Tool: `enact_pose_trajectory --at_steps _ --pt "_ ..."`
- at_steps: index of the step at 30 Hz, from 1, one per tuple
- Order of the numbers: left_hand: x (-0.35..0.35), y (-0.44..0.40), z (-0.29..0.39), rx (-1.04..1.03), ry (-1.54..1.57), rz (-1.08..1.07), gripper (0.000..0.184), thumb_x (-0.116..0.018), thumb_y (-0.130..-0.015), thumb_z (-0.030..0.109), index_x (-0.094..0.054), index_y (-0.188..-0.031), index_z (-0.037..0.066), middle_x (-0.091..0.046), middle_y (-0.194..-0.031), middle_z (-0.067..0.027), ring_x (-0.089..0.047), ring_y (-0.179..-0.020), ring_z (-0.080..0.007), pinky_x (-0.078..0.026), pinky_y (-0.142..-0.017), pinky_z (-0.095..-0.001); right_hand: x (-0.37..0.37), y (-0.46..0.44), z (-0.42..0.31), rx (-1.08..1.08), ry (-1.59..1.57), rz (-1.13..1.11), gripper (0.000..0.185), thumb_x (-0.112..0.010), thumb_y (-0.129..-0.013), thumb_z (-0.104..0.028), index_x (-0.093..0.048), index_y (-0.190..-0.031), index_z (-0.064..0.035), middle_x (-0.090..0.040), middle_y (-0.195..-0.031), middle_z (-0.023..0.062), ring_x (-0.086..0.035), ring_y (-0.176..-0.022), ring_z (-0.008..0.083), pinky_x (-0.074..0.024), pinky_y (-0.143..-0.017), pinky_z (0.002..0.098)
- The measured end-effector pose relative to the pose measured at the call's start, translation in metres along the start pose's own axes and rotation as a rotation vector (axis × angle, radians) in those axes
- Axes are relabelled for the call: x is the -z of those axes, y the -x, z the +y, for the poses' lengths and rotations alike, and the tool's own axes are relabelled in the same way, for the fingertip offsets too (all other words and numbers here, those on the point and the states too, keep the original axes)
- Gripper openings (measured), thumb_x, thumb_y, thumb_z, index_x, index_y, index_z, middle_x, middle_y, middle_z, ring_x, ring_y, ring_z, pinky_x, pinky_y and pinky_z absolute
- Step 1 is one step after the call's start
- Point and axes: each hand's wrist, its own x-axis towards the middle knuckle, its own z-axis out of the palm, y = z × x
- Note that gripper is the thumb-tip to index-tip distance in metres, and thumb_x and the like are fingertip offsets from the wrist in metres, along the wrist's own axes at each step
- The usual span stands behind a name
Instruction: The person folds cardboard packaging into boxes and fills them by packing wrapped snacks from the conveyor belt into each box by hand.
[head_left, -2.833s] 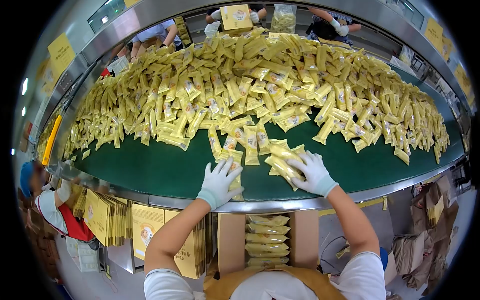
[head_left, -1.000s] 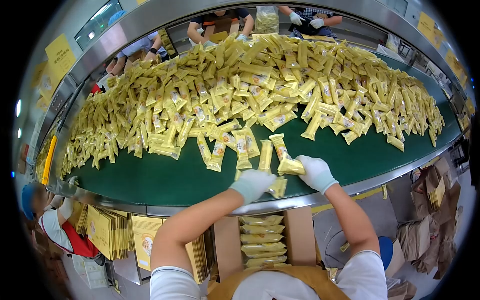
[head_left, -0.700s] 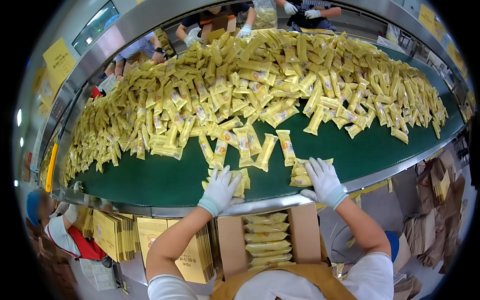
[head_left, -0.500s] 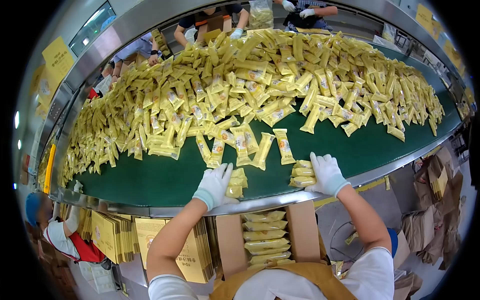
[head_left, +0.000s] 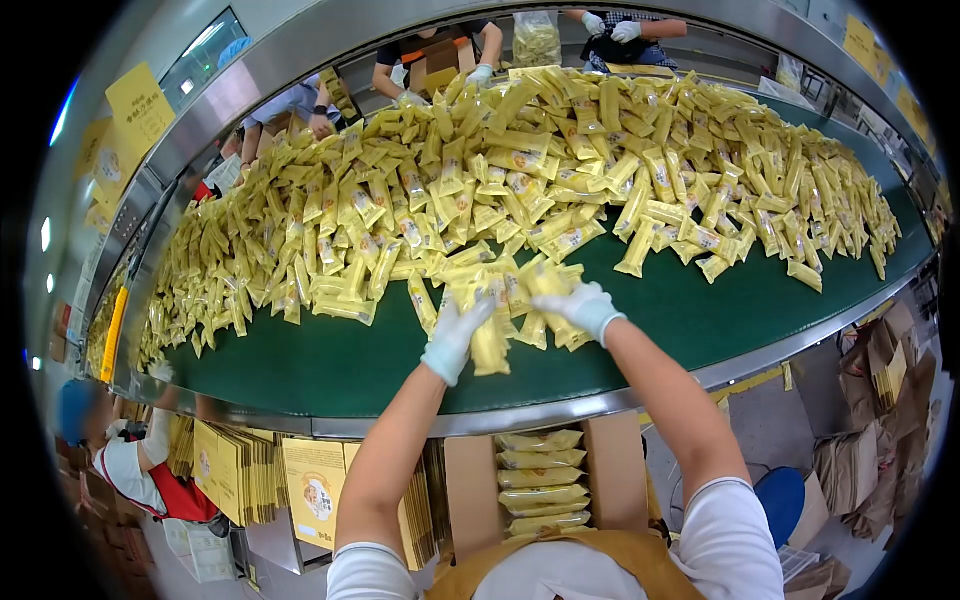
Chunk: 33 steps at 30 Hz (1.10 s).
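Note:
My left hand [head_left: 459, 336], in a white glove, grips a few yellow snack packets [head_left: 491, 348] above the front of the green belt. My right hand [head_left: 582, 305], gloved as well, is closed on more yellow snack packets [head_left: 548, 280] just to the right. Motion blurs both bunches, so how many packets each hand has is hard to make out. Loose packets [head_left: 532, 330] lie on the belt between and behind the hands. Directly in front of my body, an open cardboard box [head_left: 615, 470] holds a stacked row of the same packets [head_left: 540, 470].
A large heap of packets [head_left: 400, 190] covers much of the green conveyor belt [head_left: 690, 320], edged by a metal rail [head_left: 380, 425]. Folded yellow cartons [head_left: 315, 490] stand at lower left near a person in a red apron [head_left: 185, 495]. Across the belt, other people's gloved hands [head_left: 482, 75] show.
Both hands have moved forward and closer together, from the belt's near edge to the loose packets. The packet stacks beside them have left the edge. The view has shifted slightly.

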Motion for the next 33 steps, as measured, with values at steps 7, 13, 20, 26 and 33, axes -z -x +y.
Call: enact_pose_trajectory --at_steps 7,13,20,26,33 --pt "-0.018 -0.059 -0.024 -0.063 -0.809 0.005 0.091 -0.084 -0.076 0.043 -0.044 -0.14 -0.009 -0.063 -0.126 -0.018 -0.063 -0.114 -0.0281 -0.047 -0.102 -0.0352 0.022 0.047 0.014 0.313 0.371 -0.102 0.099 -0.071 -0.061 -0.074 -0.063 -0.127 0.0 -0.058 -0.126 0.0262 -0.056 -0.115 0.0414 -0.0474 -0.098 0.0418" --pt "-0.041 -0.049 0.01 0.176 -1.18 -0.258 0.111 -0.084 -0.061 0.063 -0.048 -0.138 -0.009 -0.041 -0.15 -0.0273 -0.047 -0.133 -0.0362 -0.039 -0.111 -0.0382 0.036 0.076 0.062 0.587 0.514 -0.055 0.078 -0.079 -0.06 -0.058 -0.064 -0.112 -0.0006 -0.052 -0.122 0.0222 -0.055 -0.112 0.0404 -0.0429 -0.102 0.0441" --pt "-0.03 0.033 0.032 -0.057 -1.879 -0.199 0.105 -0.08 -0.06 0.066 -0.049 -0.139 0.003 -0.045 -0.143 -0.024 -0.041 -0.136 -0.037 -0.032 -0.113 -0.0451 0.036 0.105 0.088 0.641 0.577 0.167 0.087 -0.08 -0.062 -0.053 -0.053 -0.129 -0.0046 -0.049 -0.127 0.0213 -0.052 -0.114 0.0395 -0.0402 -0.098 0.0453" --pt "-0.01 0.064 -0.002 -0.105 -1.828 -0.154 0.124 -0.082 -0.062 0.06 -0.023 -0.155 0.005 -0.049 -0.136 -0.022 -0.05 -0.126 -0.0364 -0.036 -0.108 -0.0462 0.04 0.099 0.08 0.506 0.574 0.062 0.112 -0.078 -0.067 -0.055 -0.027 -0.153 -0.0045 -0.052 -0.126 0.0223 -0.054 -0.113 0.0377 -0.0441 -0.094 0.0441" --pt "0.012 0.067 0.011 -0.056 -1.556 -0.088 0.131 -0.087 -0.063 0.049 -0.01 -0.157 -0.002 -0.049 -0.138 -0.0242 -0.052 -0.125 -0.039 -0.042 -0.105 -0.0462 0.083 0.134 0.068 0.624 -0.426 0.077 0.119 -0.089 -0.064 -0.03 -0.02 -0.152 0.0107 -0.05 -0.135 0.0288 -0.051 -0.126 0.0392 -0.0388 -0.111 0.0399"
